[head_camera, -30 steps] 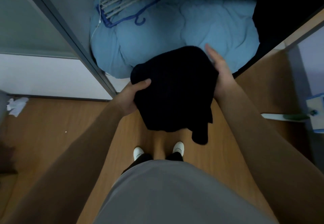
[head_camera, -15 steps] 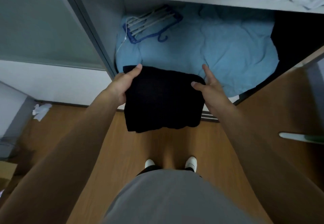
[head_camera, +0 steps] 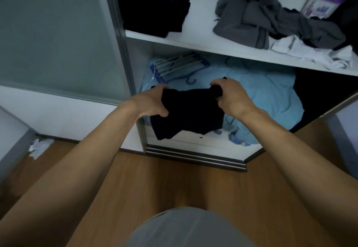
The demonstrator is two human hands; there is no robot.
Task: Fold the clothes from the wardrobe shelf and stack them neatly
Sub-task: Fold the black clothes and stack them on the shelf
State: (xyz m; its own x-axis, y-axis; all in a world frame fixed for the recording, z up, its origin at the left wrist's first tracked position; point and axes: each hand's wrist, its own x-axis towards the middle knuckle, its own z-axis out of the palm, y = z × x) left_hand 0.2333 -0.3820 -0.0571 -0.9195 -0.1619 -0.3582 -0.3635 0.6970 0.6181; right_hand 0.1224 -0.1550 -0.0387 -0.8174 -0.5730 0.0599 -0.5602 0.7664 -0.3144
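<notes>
Head view, looking forward and down into an open wardrobe. At centre frame, a folded black fabric garment is held in the air between both hands, in front of the lower compartment and below the white wardrobe shelf.

The left hand grips the garment's left edge, its fingers curled over the top and the thumb pressed against the near face. The right hand grips the bunched upper right corner, fingers closed round the cloth. The garment's lower edge hangs free over the wardrobe's bottom rail.

On the shelf:
- upper centre, a stack of folded black clothes;
- upper right, a loose heap of grey clothes;
- against the heap's lower right, a crumpled white garment;
- behind the heap, at far upper right, a purple-and-white packet.

In the lower compartment, behind the hands, lies rumpled light blue bedding with a bundle of blue and white plastic hangers on its left part. A frosted grey sliding door fills the upper left. On the brown wooden floor, at left, lies crumpled white paper.
</notes>
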